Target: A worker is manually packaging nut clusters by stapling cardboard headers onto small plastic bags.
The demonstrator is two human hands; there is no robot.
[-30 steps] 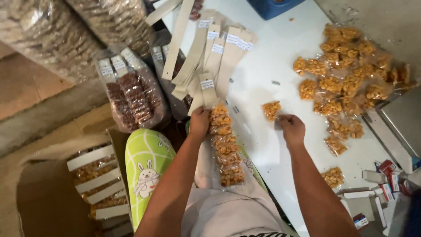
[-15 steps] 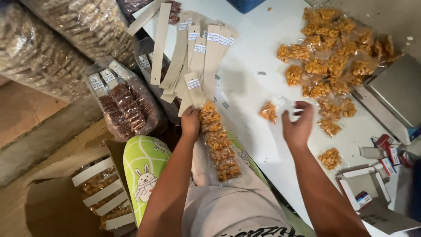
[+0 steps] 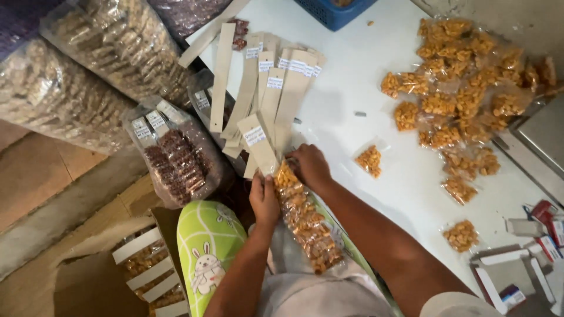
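1. White tabletop point(image 3: 364, 82) serves as the work surface; a fan of tan card strips point(image 3: 276, 94) lies along its near edge, within easy reach of both hands.
2. Left hand point(image 3: 264, 199): fingers closed around the upper part of a long clear bag of golden snack pieces point(image 3: 305, 226), which hangs down over the lap and is thereby kept steady.
3. Right hand point(image 3: 310, 166): fingers pinched at the bag's top end, just where the nearest card strip meets it, apparently to align the two.
4. Small filled packets point(image 3: 464, 88) lie heaped at the far right of the table, well apart from the hands.
5. Open cardboard box point(image 3: 147, 270) on the floor holds finished carded bags.
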